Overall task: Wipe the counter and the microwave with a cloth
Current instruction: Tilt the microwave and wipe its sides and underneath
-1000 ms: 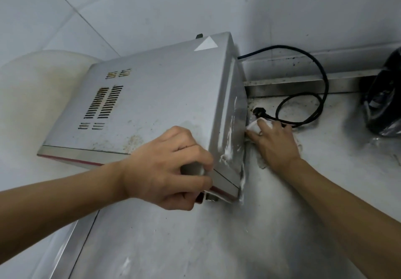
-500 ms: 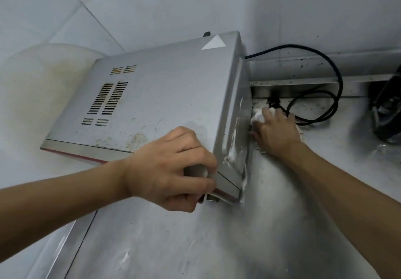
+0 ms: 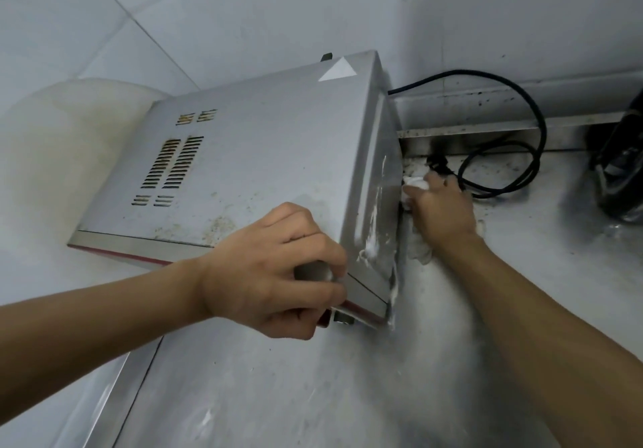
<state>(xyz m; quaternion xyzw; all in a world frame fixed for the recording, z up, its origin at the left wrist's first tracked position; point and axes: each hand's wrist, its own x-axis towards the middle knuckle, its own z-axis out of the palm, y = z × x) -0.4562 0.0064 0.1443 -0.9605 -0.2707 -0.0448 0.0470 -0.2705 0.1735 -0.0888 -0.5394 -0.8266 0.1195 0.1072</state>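
The microwave (image 3: 261, 169) sits on the steel counter (image 3: 313, 395) against the tiled wall (image 3: 243, 12), its vented top towards the camera. The left hand (image 3: 271, 273) grips its near corner: the fingers curl over the top edge and the thumb tucks beneath. A small metal foot (image 3: 342, 317) shows just under that grip. Whether the corner is lifted off the counter cannot be told.

White foam smears (image 3: 374, 238) run down the side panel just beyond the left hand's knuckles and trail along the lower edge of the casing.

The right hand (image 3: 442, 214) is on the far side of that panel, low at the foot of the microwave's side. Its fingers bend over a wadded white cloth (image 3: 415, 182) and press it into the angle where casing meets counter. Some cloth bulges out past the fingertips, and more shows beneath the heel of the hand.

Just beyond the right hand's fingertips lies a black plug (image 3: 440, 164). Its power cord (image 3: 536, 123) loops on the counter just past the knuckles and arcs up along the wall behind the microwave. Well away from the right hand, at the frame's edge, a black object (image 3: 622, 183) stands on the counter; what it is cannot be told. Dark specks dot the counter around the cord.
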